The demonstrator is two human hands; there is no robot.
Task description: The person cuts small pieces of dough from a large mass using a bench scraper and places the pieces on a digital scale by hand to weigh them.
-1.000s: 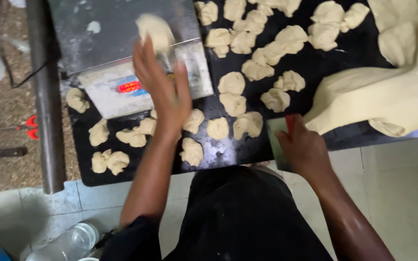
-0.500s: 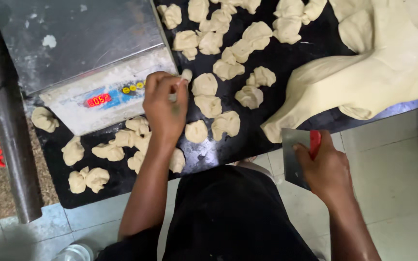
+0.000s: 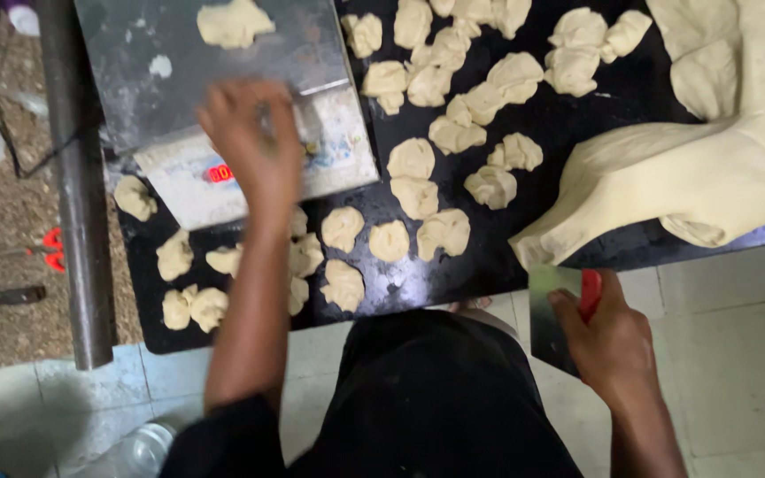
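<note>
My left hand (image 3: 254,146) hovers over the front edge of a metal weighing scale (image 3: 135,97), blurred, fingers spread and holding nothing. A lump of pale dough (image 3: 234,22) lies on the scale's platform beyond it. The scale's red-lit display (image 3: 220,173) shows just left of my wrist. My right hand (image 3: 613,341) is off the table's near edge, gripping a dough scraper (image 3: 549,312) with a steel blade and a red handle. A large mass of dough (image 3: 719,168) sprawls on the black table (image 3: 630,93) just above that hand.
Several cut dough pieces (image 3: 413,159) are scattered over the table between the scale and the big mass, more at the front left (image 3: 189,305). A metal pole (image 3: 73,195) runs along the table's left side. Tiled floor lies below; a plastic bottle (image 3: 139,447) stands at the lower left.
My left hand went from the cut pieces back over the scale, and a dough lump now lies on the platform. My right hand holds the scraper a little lower.
</note>
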